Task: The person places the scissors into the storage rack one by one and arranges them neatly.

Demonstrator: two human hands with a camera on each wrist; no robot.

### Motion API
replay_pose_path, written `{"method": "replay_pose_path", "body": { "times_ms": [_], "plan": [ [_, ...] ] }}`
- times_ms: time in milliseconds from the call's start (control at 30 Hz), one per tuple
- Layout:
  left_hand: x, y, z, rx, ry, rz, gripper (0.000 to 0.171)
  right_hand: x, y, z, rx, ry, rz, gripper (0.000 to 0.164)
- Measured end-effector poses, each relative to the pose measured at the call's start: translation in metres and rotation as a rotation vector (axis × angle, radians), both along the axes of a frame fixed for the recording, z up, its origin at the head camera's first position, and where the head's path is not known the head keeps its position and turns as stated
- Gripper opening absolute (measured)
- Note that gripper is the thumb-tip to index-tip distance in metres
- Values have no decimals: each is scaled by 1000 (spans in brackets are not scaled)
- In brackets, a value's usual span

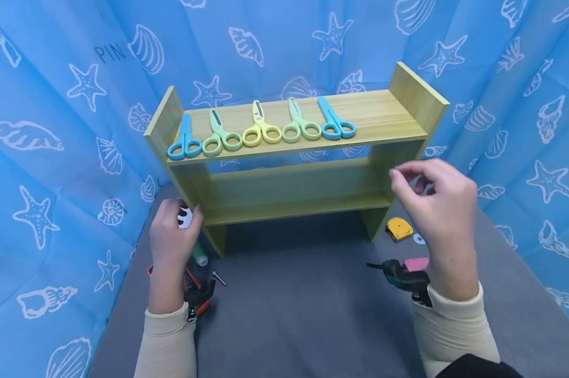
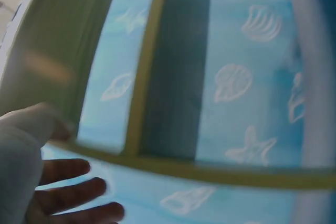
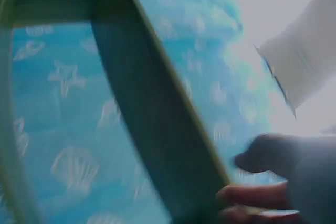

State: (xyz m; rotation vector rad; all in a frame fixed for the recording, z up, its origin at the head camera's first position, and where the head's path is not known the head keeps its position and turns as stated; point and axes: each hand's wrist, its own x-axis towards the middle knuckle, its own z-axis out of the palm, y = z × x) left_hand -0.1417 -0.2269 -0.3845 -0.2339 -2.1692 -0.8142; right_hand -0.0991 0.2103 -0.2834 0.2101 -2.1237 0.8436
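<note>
A light wooden two-tier shelf stands upright on the grey-covered table. Along its top board lie several scissors: a blue pair at the left end, a green pair, a yellow pair, another green pair and a blue pair. My left hand is beside the left side panel, thumb near the panel's edge and fingers spread in the left wrist view. Beside the right panel, my right hand is raised with bent fingers; its fingertips are at the panel's edge, contact unclear.
Near the left forearm lie a green tube, a small metal bolt-like piece and a partly hidden red-and-black item. To the right are a yellow rounded object, a white disc and a pink item. Blue shell-patterned curtains surround the table.
</note>
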Motion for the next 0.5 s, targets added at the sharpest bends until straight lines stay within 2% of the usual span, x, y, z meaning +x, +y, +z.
{"method": "replay_pose_path", "body": {
  "times_ms": [33,100,200,267,367,500],
  "plan": [
    [2,-4,3,-19,-39,0,27,6,6,-12,-3,-68,-44,19],
    [7,-10,8,-63,-127,-15,43,14,20,-32,61,-219,-121,27],
    [14,-16,13,-130,-264,-31,67,12,38,-49,143,-391,-191,46],
    [18,-18,15,-175,-347,-23,81,5,49,-54,180,-443,-186,61],
    [18,-14,17,-219,-455,14,96,-4,62,-58,210,-456,-157,86],
    [16,-10,16,-266,-528,46,109,-14,72,-68,270,-481,-116,113]
  ]
}}
